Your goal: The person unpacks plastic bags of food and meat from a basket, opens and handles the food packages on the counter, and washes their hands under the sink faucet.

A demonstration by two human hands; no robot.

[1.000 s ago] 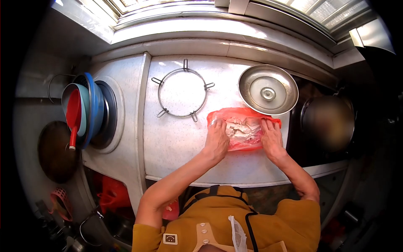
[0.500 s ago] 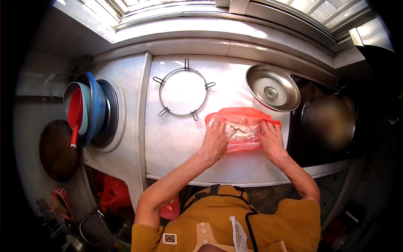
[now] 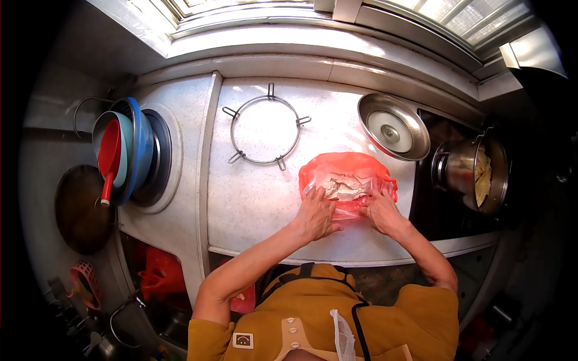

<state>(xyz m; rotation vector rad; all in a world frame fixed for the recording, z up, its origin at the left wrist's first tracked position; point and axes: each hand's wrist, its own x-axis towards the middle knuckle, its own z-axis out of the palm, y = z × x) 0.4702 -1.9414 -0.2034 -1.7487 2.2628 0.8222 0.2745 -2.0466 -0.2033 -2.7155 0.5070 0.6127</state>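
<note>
A red plastic bag (image 3: 343,162) lies on the white counter, with pale, wrinkled contents (image 3: 346,187) showing through its clear part. On the bag's lower left edge rests my left hand (image 3: 316,216), its fingers apart and the thumb pointing right. My right hand (image 3: 382,210) touches the lower right part of the bag, with its fingertips on the plastic near the pale contents. Whether the right fingers pinch the plastic is too small to tell. Just behind the bag, a round metal pan with a glass lid (image 3: 390,129) sits tilted on the counter.
A wire ring stand (image 3: 233,135) is at the counter's back left. Stacked basins (image 3: 139,156) with a red ladle (image 3: 109,150) stand at the far left. A steel pot (image 3: 460,168) sits on the dark stove at right. A window runs along the back.
Both hands have slid toward the front edge of the bag, and my left hand's fingers have spread. The bag's back part has opened out. The lidded pan has shifted right and tilted.
</note>
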